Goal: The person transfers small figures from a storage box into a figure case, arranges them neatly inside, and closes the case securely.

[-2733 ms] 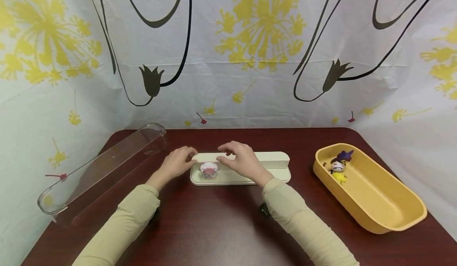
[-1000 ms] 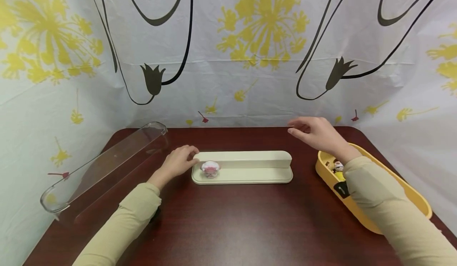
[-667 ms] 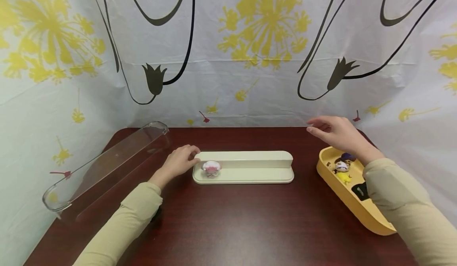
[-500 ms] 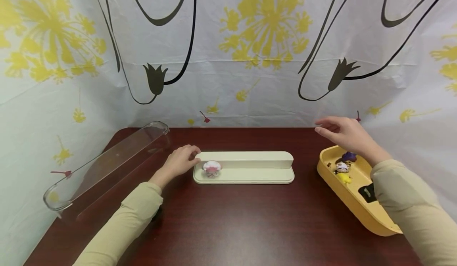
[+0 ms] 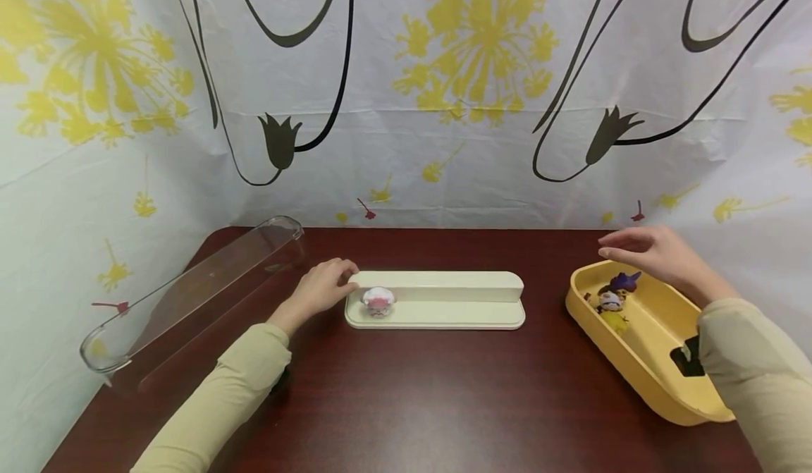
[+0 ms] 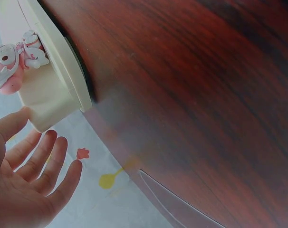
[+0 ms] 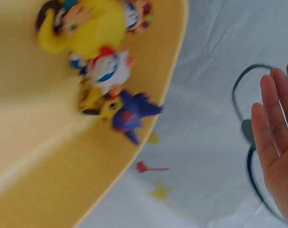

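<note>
A cream display base (image 5: 438, 312) with a raised back step lies on the table. On its left end stands a pink-and-white figurine (image 5: 378, 302). My left hand (image 5: 320, 286) is at the base's left end, its thumb and fingertips at the edge, fingers loosely extended. Above the far end of a yellow tray (image 5: 586, 332), my right hand (image 5: 656, 254) hovers with nothing in it, fingers extended. Several figurines lie in the tray, among them a purple one (image 7: 129, 114), one in white and red (image 7: 106, 71) and a yellow one (image 7: 99, 28).
A clear plastic cover (image 5: 197, 293) leans at the table's left edge. The dark red-brown table (image 5: 431, 395) reaches back to a white patterned curtain (image 5: 380, 71). A black wrist camera (image 5: 688, 357) hangs under the right sleeve, over the tray.
My right hand has gone from beside the figurine on the base, rightward over the yellow tray, then lowered a little. The left hand has stayed at the base's left end.
</note>
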Demonstrator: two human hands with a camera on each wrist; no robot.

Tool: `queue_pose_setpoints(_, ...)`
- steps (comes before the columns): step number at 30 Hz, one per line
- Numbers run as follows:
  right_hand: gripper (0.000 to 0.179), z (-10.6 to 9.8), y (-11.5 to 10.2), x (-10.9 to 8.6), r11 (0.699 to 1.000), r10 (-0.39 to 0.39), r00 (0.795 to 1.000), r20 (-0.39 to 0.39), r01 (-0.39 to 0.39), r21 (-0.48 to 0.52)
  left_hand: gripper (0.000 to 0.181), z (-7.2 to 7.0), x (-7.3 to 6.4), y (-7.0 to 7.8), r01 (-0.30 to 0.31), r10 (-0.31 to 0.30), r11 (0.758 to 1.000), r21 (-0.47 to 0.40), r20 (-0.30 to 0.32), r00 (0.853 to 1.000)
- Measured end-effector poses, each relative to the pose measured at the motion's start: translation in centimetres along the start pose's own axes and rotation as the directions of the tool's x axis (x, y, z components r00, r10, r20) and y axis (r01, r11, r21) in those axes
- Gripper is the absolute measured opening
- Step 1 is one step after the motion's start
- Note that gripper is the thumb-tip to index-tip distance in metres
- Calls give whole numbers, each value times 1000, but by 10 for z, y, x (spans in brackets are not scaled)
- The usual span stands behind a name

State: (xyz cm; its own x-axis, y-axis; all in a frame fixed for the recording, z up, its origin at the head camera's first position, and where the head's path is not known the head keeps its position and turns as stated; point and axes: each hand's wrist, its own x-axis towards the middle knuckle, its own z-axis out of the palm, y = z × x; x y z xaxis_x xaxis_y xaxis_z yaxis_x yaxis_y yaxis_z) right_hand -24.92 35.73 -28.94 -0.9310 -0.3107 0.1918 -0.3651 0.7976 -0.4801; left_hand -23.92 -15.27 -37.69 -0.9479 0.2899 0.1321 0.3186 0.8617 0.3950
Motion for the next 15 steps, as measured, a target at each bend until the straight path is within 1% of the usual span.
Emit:
queue_pose_setpoints(5,27,0,19,-9,997,72,997,39,-73,20,25,0,0,-1,-1,1,1000,0,-4,1000)
queue_pose_setpoints(11,28,5,34,-20,996,49,990,131,-58,71,26,1,1,-1,-11,11,1000,5,-8,1000)
queue_pose_setpoints(15,31,9,38,-25,992,82,979,186,-97,76,25,1,0,-1,-6,6,1000,9,-11,1000)
